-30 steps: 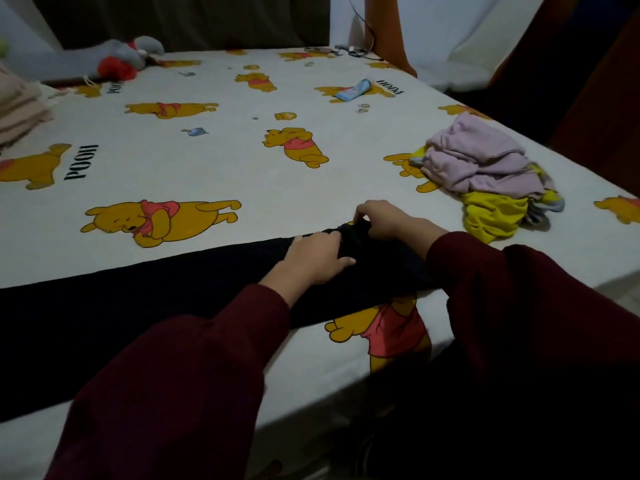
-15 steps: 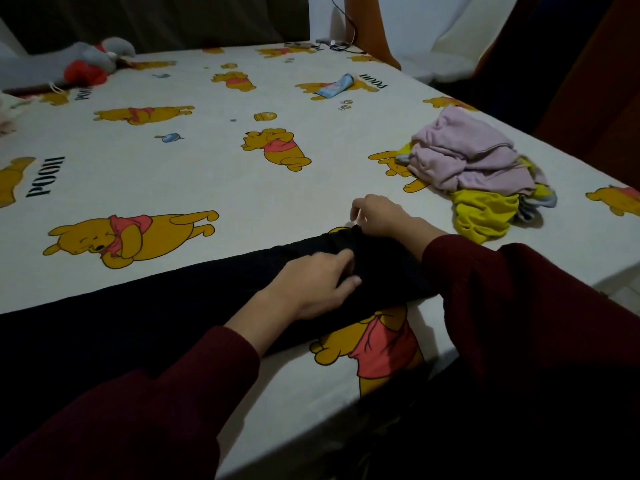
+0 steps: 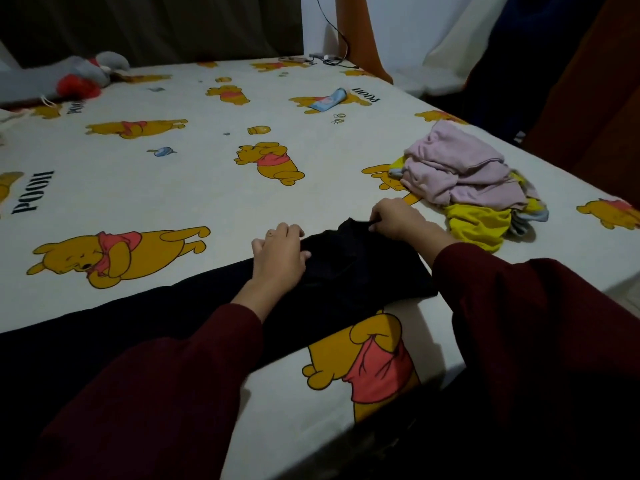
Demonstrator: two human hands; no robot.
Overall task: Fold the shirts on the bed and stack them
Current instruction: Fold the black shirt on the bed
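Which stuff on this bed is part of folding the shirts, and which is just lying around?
Job: black shirt, gripped by left hand and right hand; pink shirt; yellow shirt.
Lying about: plush toy, blue item, cable.

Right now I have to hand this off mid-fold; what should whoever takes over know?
Left hand: curled fingers gripping the black shirt at its far edge.
Right hand: pinching the raised far corner of the same shirt.
The black shirt lies stretched along the near edge of the bed, right end being folded.
Unfolded pile of pink and yellow clothes sits to the right, apart from the shirt.
Done: nothing visibly stacked.
Left: finish this fold, fold the pile, stack everything.
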